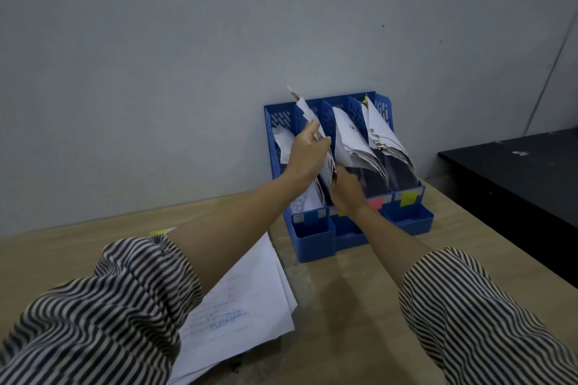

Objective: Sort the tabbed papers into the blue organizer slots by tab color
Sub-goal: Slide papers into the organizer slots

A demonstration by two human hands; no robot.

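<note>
A blue organizer (pixel 413 222) with several upright slots stands against the wall on the wooden table. White papers fill its slots. My left hand (pixel 308 150) grips the top of a sheaf of papers (pixel 305 109) standing in the second slot from the left. My right hand (pixel 345 187) holds the lower edge of the same sheaf at the slot's front. A pink tab (pixel 375 202) and a yellow tab (pixel 409 198) mark the front of the two right slots. A loose pile of papers (pixel 247 300) lies on the table under my left arm, with a yellow tab (pixel 159 232) at its far edge.
The grey wall (pixel 187 72) rises directly behind the organizer. A black table (pixel 516 172) stands to the right, beyond the wooden table's (pixel 344 306) edge. Small open trays (pixel 312 236) sit along the organizer's front.
</note>
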